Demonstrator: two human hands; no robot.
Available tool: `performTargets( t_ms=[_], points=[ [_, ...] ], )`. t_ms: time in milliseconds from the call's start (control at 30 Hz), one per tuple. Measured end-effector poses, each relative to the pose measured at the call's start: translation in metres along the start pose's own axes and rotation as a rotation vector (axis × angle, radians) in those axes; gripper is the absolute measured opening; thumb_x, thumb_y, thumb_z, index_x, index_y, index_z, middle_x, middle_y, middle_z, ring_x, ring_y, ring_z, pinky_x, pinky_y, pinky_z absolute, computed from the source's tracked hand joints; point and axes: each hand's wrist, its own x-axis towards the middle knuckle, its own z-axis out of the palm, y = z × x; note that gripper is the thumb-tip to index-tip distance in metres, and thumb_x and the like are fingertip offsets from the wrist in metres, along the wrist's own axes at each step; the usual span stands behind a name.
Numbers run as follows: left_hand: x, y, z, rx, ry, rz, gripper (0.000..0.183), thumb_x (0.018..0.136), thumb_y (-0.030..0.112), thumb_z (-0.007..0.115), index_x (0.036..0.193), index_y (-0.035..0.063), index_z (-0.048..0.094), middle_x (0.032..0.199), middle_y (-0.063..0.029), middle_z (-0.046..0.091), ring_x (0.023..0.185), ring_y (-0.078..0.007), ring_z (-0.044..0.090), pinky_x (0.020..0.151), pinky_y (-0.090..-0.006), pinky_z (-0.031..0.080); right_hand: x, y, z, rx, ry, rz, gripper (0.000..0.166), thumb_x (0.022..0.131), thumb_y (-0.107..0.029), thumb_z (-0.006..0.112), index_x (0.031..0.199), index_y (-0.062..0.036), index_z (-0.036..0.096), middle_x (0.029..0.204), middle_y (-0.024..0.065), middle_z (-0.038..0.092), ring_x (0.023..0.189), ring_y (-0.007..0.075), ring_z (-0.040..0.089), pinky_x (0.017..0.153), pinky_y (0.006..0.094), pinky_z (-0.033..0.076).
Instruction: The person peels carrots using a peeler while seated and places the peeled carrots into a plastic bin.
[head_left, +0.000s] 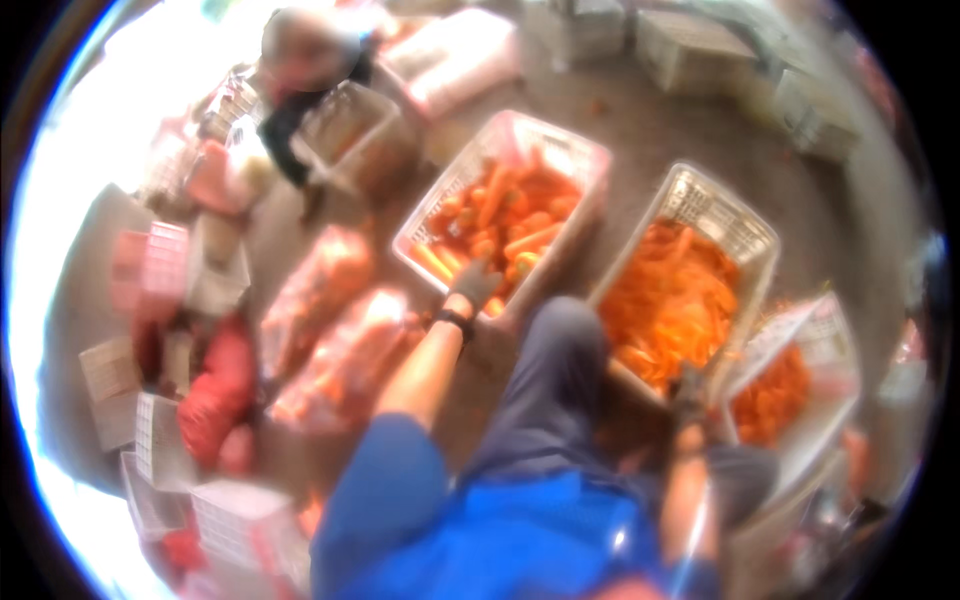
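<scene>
My left hand (476, 285), in a grey glove with a dark band at the wrist, reaches over the near rim of a pale plastic crate (592, 161). Its fingers meet the whole carrots (517, 202) inside, but blur hides whether they grip one. At the near end of a second crate (761, 232) is my right hand (688, 390), also in a dark glove. That crate holds a heap of orange strips that look like carrot peelings (667, 292). Whether the right hand holds anything is too blurred to see.
Left of me lie two clear bags (319, 292) that seem packed with carrots. A white crate (832, 375) with orange pieces stands at my right. Beyond the bags, a person (311, 52) is beside another crate (349, 124). A red sack (217, 390) and stacked crates line the left.
</scene>
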Motion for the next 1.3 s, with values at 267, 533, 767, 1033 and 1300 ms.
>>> performTargets(
  t_ms=[267, 533, 767, 1033, 1300],
  points=[
    [0.102, 0.087, 0.04, -0.087, -0.204, -0.185, 0.052, 0.087, 0.037, 0.062, 0.13, 0.0078, 0.055, 0.121, -0.0242, 0.063, 0.115, -0.0394, 0.059, 0.095, -0.0449, 0.048, -0.036, 0.084, 0.037, 0.291, -0.049, 0.54, 0.01, 0.08, -0.015, 0.059, 0.089, -0.0104, 0.061, 0.086, 0.0085, 0.058, 0.084, 0.0273, 0.059, 0.08, 0.038, 0.048],
    [0.126, 0.043, 0.089, -0.031, -0.36, -0.369, 0.07, 0.08, 0.054, 0.063, 0.132, 0.0076, 0.056, 0.13, -0.022, 0.06, 0.123, -0.0338, 0.057, 0.1, -0.0392, 0.046, -0.021, 0.059, 0.031, -0.409, -0.184, 0.147, 0.005, 0.081, -0.013, 0.058, 0.08, -0.0125, 0.063, 0.076, 0.0073, 0.063, 0.069, 0.0253, 0.061, 0.065, 0.0412, 0.049],
    [0.114, 0.081, 0.023, -0.038, -0.296, -0.403, 0.061, 0.076, 0.052, 0.067, 0.114, 0.0037, 0.068, 0.116, -0.0266, 0.065, 0.116, -0.0311, 0.061, 0.096, -0.0406, 0.048, -0.026, 0.074, 0.035, -0.298, -0.247, 0.127, 0.026, 0.096, -0.014, 0.048, 0.114, -0.0081, 0.066, 0.09, 0.0085, 0.064, 0.074, 0.0195, 0.06, 0.066, 0.0312, 0.051],
    [0.077, 0.139, -0.037, -0.608, 0.139, -0.278, 0.041, 0.071, 0.027, 0.076, 0.101, -0.0015, 0.07, 0.086, -0.0158, 0.071, 0.076, -0.0237, 0.068, 0.07, -0.0329, 0.054, -0.02, 0.061, 0.016, -0.421, -0.033, 0.013, 0.025, 0.093, -0.015, 0.053, 0.114, -0.0082, 0.065, 0.098, 0.0124, 0.068, 0.084, 0.0267, 0.065, 0.074, 0.0366, 0.054],
    [0.06, 0.227, -0.146, -1.332, 0.098, 0.185, 0.047, 0.073, 0.005, 0.075, 0.117, -0.0024, 0.062, 0.103, -0.0108, 0.066, 0.093, -0.0175, 0.062, 0.078, -0.0287, 0.052, 0.009, 0.037, -0.004, -0.033, 0.103, 0.177, 0.025, 0.088, -0.009, 0.062, 0.113, -0.0067, 0.065, 0.094, 0.013, 0.066, 0.081, 0.0244, 0.063, 0.075, 0.0365, 0.053]
  ],
)
